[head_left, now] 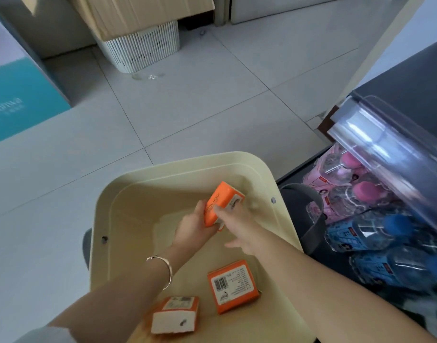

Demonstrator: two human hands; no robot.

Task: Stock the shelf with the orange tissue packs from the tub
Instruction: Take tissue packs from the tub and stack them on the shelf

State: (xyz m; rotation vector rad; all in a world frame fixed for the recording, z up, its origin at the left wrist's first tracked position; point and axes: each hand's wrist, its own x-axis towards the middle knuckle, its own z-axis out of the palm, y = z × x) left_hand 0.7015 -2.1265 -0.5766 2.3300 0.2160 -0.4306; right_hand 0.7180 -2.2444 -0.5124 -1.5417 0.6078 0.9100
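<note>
Where both hands close on the raised orange tissue pack (pixel 221 203), the left hand (pixel 193 229) covers its lower left edge and the right hand (pixel 233 225) hides its bottom end, so the fingertips behind it cannot be seen. Its lettering is too smeared to read fully. Nearer the body than the grip, the small print on the flat pack (pixel 232 285) is illegible. Right of the grip, the shelf (pixel 385 144) and the bottles (pixel 375 233) under it are streaked by motion blur and run off the frame's right edge. The tub (pixel 182 164) is cut off at the bottom edge.
</note>
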